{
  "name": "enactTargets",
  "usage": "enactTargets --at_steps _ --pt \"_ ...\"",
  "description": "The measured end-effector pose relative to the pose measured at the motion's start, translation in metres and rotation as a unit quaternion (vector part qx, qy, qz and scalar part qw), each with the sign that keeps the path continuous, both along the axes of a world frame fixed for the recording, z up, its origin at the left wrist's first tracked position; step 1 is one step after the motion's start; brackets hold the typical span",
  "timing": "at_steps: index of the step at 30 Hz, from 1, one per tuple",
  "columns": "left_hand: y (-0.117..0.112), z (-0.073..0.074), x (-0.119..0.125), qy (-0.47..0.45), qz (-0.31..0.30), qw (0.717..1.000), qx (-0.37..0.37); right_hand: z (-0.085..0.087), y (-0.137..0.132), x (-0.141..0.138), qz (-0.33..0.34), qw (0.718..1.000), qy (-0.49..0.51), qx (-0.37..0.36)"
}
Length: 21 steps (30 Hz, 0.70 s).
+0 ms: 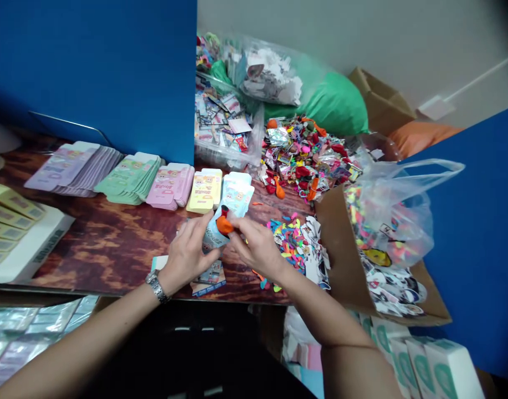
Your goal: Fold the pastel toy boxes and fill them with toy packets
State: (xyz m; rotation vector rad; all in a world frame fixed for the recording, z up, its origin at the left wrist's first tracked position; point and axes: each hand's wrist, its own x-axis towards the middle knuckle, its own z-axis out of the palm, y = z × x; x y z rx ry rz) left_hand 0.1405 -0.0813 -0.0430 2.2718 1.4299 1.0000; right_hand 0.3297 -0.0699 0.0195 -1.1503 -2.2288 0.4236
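Orange balloon (224, 224) sits pinched against the top of a pale blue printed card packet (236, 199), and both hands close on the pair just above a wood-grain table (99, 255). The left hand (188, 255), with a metal wristwatch (157, 284) on its wrist, is clamped around the lower part of the packet. The right hand (254, 247) pinches the balloon and the packet's edge from the other side, so the two hands are together, almost touching. A printed card (210, 280) lies on the table just below the left hand. Along the far edge of the table runs a row of flat card stacks: lilac cards (73, 169), green cards (129, 178), pink cards (170, 185) and yellow cards (204, 190). At far left, more yellow cards (8, 227) rest on a white tray (37, 249). Right of the hands, loose colored balloons (289, 244) lie beside an open cardboard box (340, 249) holding stickers and a plastic bag (397, 210). Farther off are a heap of balloons and foil packets (303, 158), a plastic tub of printed cards (220, 133) and a green bag (337, 102). White boxes with green markings (436, 368) stand near right, below the table edge.
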Motion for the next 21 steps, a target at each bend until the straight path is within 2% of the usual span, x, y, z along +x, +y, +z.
enactTargets --at_steps 2,5,8,12,16,21 --pt "-0.002 -0.002 -0.003 -0.003 -0.004 1.000 0.026 0.001 -0.004 -0.003 -0.047 0.999 0.014 -0.016" --pt "-0.003 -0.003 -0.007 -0.011 0.000 0.999 0.053 0.003 -0.009 -0.006 -0.072 0.995 -0.055 0.038" --pt "-0.001 -0.005 -0.011 -0.026 0.004 0.998 0.062 0.001 -0.009 -0.004 -0.035 0.994 -0.083 0.064" --pt "0.000 -0.007 -0.013 -0.052 0.002 0.998 0.034 -0.006 -0.007 0.004 0.018 0.999 -0.040 0.016" --pt "-0.003 -0.009 -0.013 -0.064 -0.008 0.998 0.005 -0.009 -0.007 0.005 0.033 0.999 -0.023 -0.035" --pt "-0.004 -0.016 -0.014 -0.024 -0.038 0.996 0.073 -0.010 -0.002 0.002 0.102 0.989 -0.087 -0.067"
